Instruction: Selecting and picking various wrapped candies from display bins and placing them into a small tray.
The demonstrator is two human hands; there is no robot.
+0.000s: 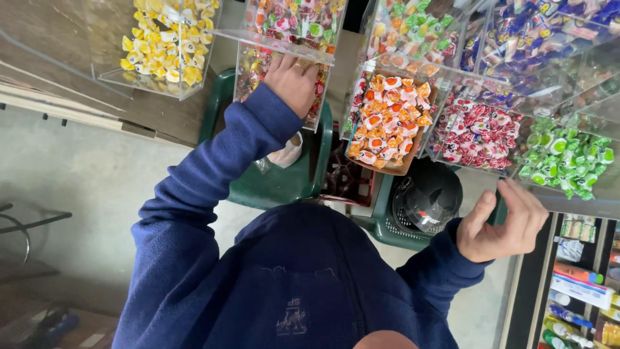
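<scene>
The left hand [294,81] reaches up at about 12 o'clock from the person's chest, its fingers pushed under the open flap of a clear candy bin [284,39] filled with mixed red, green and white wrapped sweets. Only the back of this hand shows; the fingertips are hidden inside the bin, so whether its grip has closed on a sweet cannot be told. The sweets lie directly beyond the knuckles, toward 12 o'clock, touching or just past the fingers.

The right hand [504,223] hangs at about 3 o'clock, well apart from that bin, fingers loosely curled with the thumb raised. Its grip is half open and nothing shows in it. It sits just below the front edge of the bin of green sweets [568,161], with the bin of orange-and-white sweets [387,119] between the two hands.

The left hand is clearly the nearer one to the mixed sweets.
</scene>
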